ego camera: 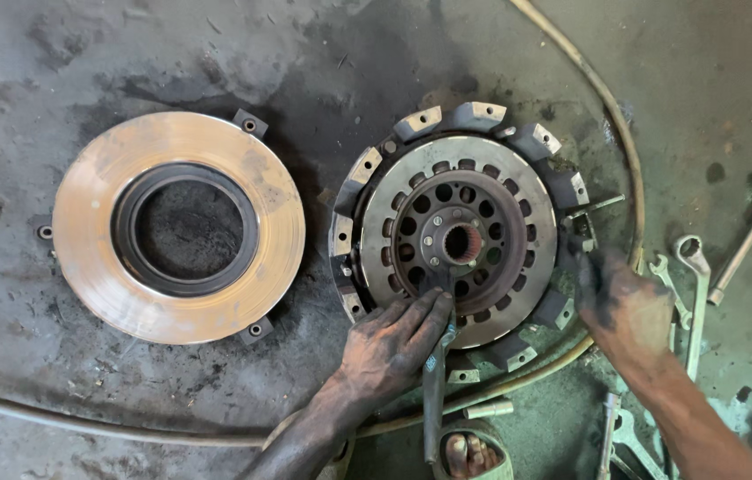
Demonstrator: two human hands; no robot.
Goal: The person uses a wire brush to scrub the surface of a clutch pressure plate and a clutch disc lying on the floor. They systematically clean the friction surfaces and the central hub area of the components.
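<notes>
The clutch assembly [460, 236] lies flat on the oil-stained concrete floor [349, 62], to the right of a rusty pressure plate ring [178, 227]. My right hand [620, 302] rests on the assembly's right rim, fingers curled over its edge. My left hand [394, 342] presses on the lower part of the clutch disc, fingers clenched around a dark metal tool [434, 382]. Spanners [691, 293] lie just beside my right wrist.
</notes>
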